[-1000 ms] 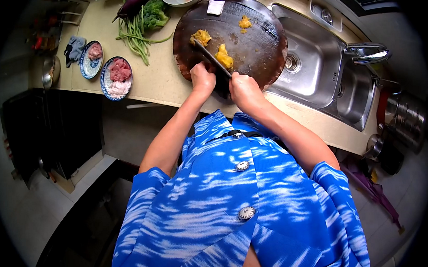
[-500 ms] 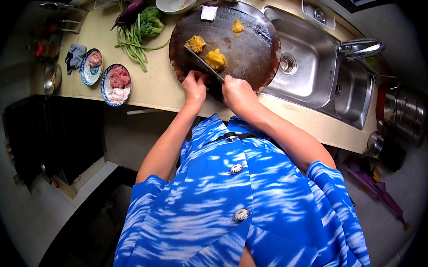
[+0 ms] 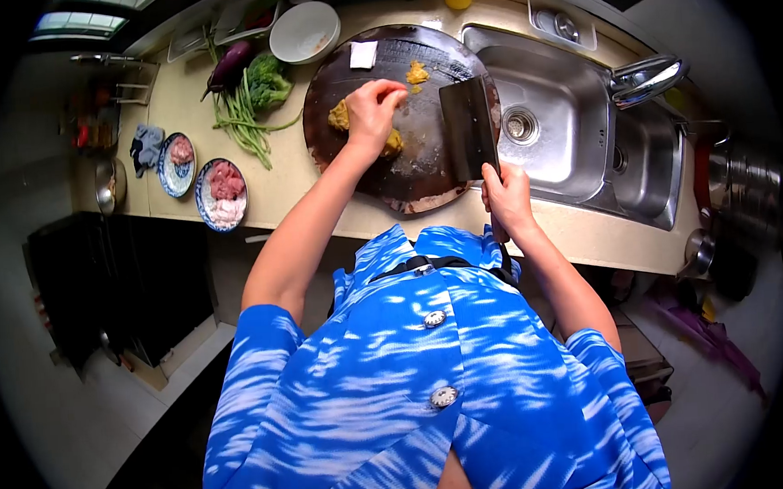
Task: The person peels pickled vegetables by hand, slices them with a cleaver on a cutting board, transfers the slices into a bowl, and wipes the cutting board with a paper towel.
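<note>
My right hand (image 3: 509,198) grips the handle of a cleaver (image 3: 468,134), its broad dark blade lying flat-side up over the right edge of the round chopping board (image 3: 397,178). Over the board's middle is my left hand (image 3: 372,117), its fingers drawn together at the tips; anything between them is too small to make out. Beneath and beside that hand lie two yellow-brown, wet-looking clumps of food (image 3: 339,116), one at its left and one partly hidden by the wrist. A smaller scrap of yellow food (image 3: 416,73) sits farther back. Near the board's rear edge rests a folded white cloth (image 3: 364,55).
Left of the board are green beans (image 3: 245,128), broccoli (image 3: 267,83), an eggplant (image 3: 228,67) and a white bowl (image 3: 304,32). Two patterned plates (image 3: 205,199) hold raw meat. To the right is a steel double sink (image 3: 564,160) with a faucet (image 3: 651,80).
The cleaver has swung from the front clump to the board's right side with my right hand. My left hand has moved from the front edge up over the board's middle.
</note>
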Available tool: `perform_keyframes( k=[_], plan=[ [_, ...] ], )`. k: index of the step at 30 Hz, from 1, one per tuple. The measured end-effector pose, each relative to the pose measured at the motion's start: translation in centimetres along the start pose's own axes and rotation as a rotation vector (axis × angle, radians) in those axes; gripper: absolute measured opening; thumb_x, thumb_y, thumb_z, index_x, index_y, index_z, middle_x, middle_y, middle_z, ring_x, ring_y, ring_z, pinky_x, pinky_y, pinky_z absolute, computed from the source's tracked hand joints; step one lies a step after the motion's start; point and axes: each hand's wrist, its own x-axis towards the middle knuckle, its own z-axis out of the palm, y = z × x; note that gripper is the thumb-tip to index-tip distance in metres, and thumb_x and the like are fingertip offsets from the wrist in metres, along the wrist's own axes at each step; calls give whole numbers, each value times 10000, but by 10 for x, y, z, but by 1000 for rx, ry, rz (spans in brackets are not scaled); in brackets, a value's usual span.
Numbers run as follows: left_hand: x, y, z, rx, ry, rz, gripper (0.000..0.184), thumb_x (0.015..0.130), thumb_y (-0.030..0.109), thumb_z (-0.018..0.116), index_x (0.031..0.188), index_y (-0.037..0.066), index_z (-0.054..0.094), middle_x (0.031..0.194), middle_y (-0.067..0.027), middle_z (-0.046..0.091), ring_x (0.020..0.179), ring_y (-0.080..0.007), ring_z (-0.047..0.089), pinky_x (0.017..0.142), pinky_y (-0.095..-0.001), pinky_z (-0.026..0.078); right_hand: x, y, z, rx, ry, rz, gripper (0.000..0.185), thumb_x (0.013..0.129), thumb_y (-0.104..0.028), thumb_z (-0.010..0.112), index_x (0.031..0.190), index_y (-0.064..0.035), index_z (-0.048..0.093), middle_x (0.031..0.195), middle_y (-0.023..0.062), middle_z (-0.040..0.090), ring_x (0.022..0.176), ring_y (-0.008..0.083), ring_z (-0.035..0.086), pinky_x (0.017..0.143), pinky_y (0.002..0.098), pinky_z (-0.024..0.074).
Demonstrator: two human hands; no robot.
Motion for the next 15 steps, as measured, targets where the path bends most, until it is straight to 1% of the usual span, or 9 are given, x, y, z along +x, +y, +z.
perform_keyframes(
  k=[2, 3, 4, 6, 7, 9, 12, 13, 15],
  plan=[
    [22, -19, 16, -121, -30, -57, 174, 826, 38, 613, 979, 17, 692, 794, -65, 687, 653, -101, 629, 615, -225, 517, 0, 11, -4, 81, -14, 55, 333, 916, -186, 523, 623, -28, 503, 476, 10, 484, 377, 89, 465, 344, 253, 369],
    [30, -22, 17, -195, -113, -70, 245, 834, 29, 596, 1066, 50, 672, 917, -79, 672, 703, -109, 632, 613, -231, 532, 0, 13, -5, 87, -7, 63, 333, 916, -186, 523, 623, -28, 503, 476, 10, 484, 377, 89, 465, 344, 253, 369],
    [31, -25, 17, -192, -125, -74, 245, 834, 29, 596, 1066, 50, 672, 917, -79, 672, 703, -109, 632, 613, -231, 532, 0, 16, -7, 122, -14, 90, 330, 915, -186, 523, 625, -30, 500, 482, 16, 486, 382, 91, 467, 346, 255, 374],
    [34, -27, 11, -34, -135, 133, 291, 839, 34, 597, 1119, 88, 654, 1032, -78, 633, 760, -109, 625, 621, -228, 525, 0, 21, -11, 169, -17, 125, 327, 914, -185, 523, 627, -31, 497, 488, 22, 488, 388, 92, 469, 348, 258, 379],
    [32, -21, 2, 4, -159, 125, 295, 830, 55, 614, 1116, 108, 659, 1097, -76, 592, 782, -114, 614, 643, -234, 519, 1, 22, -13, 188, -29, 138, 323, 914, -185, 522, 630, -33, 494, 493, 19, 486, 392, 91, 470, 349, 256, 381],
    [22, -8, -21, 162, -360, 142, 303, 769, 151, 704, 1062, 85, 667, 1113, -105, 572, 848, -176, 602, 715, -277, 499, 2, 23, -18, 218, -36, 156, 320, 915, -185, 521, 634, -36, 491, 498, 17, 485, 396, 90, 471, 351, 255, 383],
    [-9, 15, -42, 447, -622, 325, 455, 662, 253, 778, 1066, 87, 651, 1119, -117, 556, 1046, -274, 526, 866, -357, 445, 5, 25, -21, 242, -51, 175, 315, 916, -185, 521, 638, -40, 487, 503, 11, 481, 401, 90, 472, 355, 255, 386],
    [-19, 14, -43, 488, -682, 325, 540, 611, 270, 796, 1097, 94, 640, 1127, -117, 549, 1115, -309, 469, 924, -389, 406, 6, 26, -23, 229, -50, 174, 313, 916, -184, 522, 640, -40, 488, 504, 10, 480, 401, 89, 472, 356, 254, 385],
    [-34, 6, -41, 506, -589, 326, 482, 595, 177, 804, 1026, 57, 624, 1107, -119, 559, 1043, -298, 522, 883, -366, 433, 9, 27, -23, 194, -49, 164, 314, 917, -186, 525, 643, -38, 489, 501, 9, 483, 397, 88, 471, 356, 252, 379]
  ],
)
